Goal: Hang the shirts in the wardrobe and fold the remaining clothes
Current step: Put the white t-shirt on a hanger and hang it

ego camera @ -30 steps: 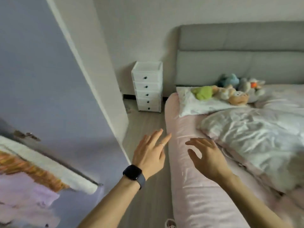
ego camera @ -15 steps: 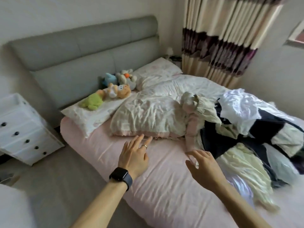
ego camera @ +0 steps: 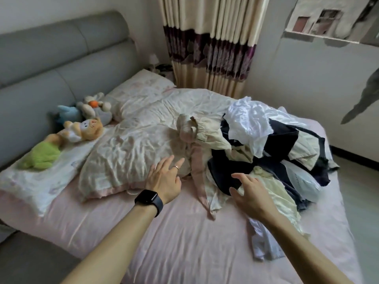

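Hands: left hand (ego camera: 164, 179) and right hand (ego camera: 251, 193) open, empty, frame centre.
Clothes (ego camera: 266, 144): heaped right, on bed (ego camera: 184, 242).

**Much of the heap cannot be read**

The pile of clothes (ego camera: 272, 140) lies tangled, its white, dark and cream layers burying one another, so which pieces are shirts cannot be told. The right hand (ego camera: 253, 193) is at its near edge; whether the fingertips touch cloth is unclear. The left hand (ego camera: 164, 180) is smeared by blur over the duvet (ego camera: 133, 144), and contact there is just as uncertain. Both forearms run out at the lower edge. The bed (ego camera: 184, 232) is cut off at the bottom, the headboard (ego camera: 51, 64) at the left, the curtain (ego camera: 209, 44) at the top. The plush toys (ego camera: 82, 128) are soft with blur. Small dark things (ego camera: 162, 67) behind the far pillow (ego camera: 141, 85) are too small to name. A dark shape (ego camera: 367, 99) at the right edge is cut off and cannot be identified.
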Demonstrator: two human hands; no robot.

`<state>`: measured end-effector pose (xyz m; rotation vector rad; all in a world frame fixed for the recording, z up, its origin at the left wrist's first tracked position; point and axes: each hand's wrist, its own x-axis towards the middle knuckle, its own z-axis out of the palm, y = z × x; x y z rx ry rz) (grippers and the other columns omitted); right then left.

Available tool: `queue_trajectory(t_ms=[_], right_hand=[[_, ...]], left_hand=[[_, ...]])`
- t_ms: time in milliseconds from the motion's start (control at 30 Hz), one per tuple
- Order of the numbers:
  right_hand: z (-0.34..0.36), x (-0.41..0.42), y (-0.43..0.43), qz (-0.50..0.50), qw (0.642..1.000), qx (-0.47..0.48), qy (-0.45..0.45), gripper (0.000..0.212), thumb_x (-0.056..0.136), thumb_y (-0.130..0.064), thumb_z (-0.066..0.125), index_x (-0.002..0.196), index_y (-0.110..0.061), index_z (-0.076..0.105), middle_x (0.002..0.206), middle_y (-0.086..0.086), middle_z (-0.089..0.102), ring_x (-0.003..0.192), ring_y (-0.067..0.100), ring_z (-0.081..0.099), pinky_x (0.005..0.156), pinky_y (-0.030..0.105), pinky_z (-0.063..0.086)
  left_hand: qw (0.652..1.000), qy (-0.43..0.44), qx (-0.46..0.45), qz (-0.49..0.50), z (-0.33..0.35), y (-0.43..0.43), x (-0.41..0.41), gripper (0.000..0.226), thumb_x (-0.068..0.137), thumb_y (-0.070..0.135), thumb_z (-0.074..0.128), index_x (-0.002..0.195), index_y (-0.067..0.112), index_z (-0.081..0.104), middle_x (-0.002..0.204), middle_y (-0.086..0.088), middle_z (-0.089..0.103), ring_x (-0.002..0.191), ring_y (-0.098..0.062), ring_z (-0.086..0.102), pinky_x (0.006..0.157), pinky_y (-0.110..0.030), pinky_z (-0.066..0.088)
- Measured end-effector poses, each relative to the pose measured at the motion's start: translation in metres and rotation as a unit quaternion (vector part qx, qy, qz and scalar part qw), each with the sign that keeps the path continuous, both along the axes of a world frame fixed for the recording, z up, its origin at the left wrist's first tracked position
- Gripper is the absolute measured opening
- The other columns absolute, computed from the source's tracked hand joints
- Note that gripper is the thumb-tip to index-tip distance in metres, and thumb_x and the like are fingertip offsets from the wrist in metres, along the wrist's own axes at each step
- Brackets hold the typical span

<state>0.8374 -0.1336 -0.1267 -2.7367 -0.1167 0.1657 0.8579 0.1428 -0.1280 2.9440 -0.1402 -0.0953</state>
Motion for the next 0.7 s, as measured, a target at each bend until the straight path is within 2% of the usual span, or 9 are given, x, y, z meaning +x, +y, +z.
queue_trajectory(t_ms=[267,400,500,567,633,700], right_hand=[[-0.095,0.089,-0.022,-0.045,0.992,-0.009,0.118,0.049,0.096,-0.037,0.053,0.142,-0.022,0.047,0.139,0.003,0.055,0.127,0.027,0.047,0.104,0.033,0.037],[-0.163,0.08,-0.042,-0.088,0.974,-0.043,0.206,0.048,0.094,-0.034,0.05,0.14,-0.019,0.046,0.138,0.008,0.054,0.124,0.031,0.047,0.099,0.035,0.039],[-0.224,0.065,-0.064,-0.156,0.951,-0.071,0.258,0.048,0.092,-0.033,0.052,0.135,-0.014,0.047,0.138,0.014,0.052,0.124,0.035,0.046,0.097,0.038,0.04],[-0.257,0.056,-0.079,-0.208,0.939,-0.089,0.258,0.051,0.087,-0.031,0.058,0.133,-0.011,0.049,0.143,0.019,0.047,0.13,0.039,0.041,0.105,0.042,0.036],[-0.291,0.049,-0.096,-0.255,0.932,-0.102,0.238,0.062,0.084,-0.029,0.065,0.14,-0.01,0.045,0.152,0.024,0.036,0.14,0.042,0.03,0.114,0.047,0.027],[-0.321,0.042,-0.111,-0.29,0.925,-0.117,0.216,0.067,0.083,-0.03,0.069,0.141,-0.011,0.042,0.152,0.024,0.034,0.139,0.045,0.032,0.111,0.051,0.031]], left_hand=[[0.994,0.105,0.003,0.016,-0.091,-0.026,0.068,0.063,0.099,0.031,0.042,0.158,0.036,0.019,0.166,0.0,0.017,0.153,-0.019,0.012,0.123,-0.042,0.015],[0.981,0.195,0.007,-0.017,-0.159,-0.042,0.075,0.064,0.1,0.03,0.039,0.159,0.035,0.015,0.167,0.0,0.012,0.153,-0.02,0.008,0.124,-0.043,0.011],[0.968,0.242,0.024,-0.061,-0.22,-0.059,0.08,0.063,0.099,0.031,0.039,0.158,0.035,0.017,0.166,0.0,0.016,0.152,-0.02,0.012,0.123,-0.04,0.013],[0.959,0.265,0.037,-0.093,-0.254,-0.071,0.082,0.062,0.098,0.029,0.039,0.157,0.033,0.021,0.165,0.0,0.02,0.151,-0.02,0.016,0.121,-0.039,0.015],[0.949,0.293,0.048,-0.111,-0.292,-0.083,0.082,0.062,0.098,0.028,0.04,0.157,0.032,0.022,0.164,-0.001,0.02,0.151,-0.021,0.016,0.121,-0.041,0.016],[0.937,0.32,0.062,-0.127,-0.332,-0.094,0.081,0.062,0.098,0.027,0.04,0.157,0.032,0.022,0.165,-0.002,0.019,0.151,-0.023,0.015,0.121,-0.043,0.017]])
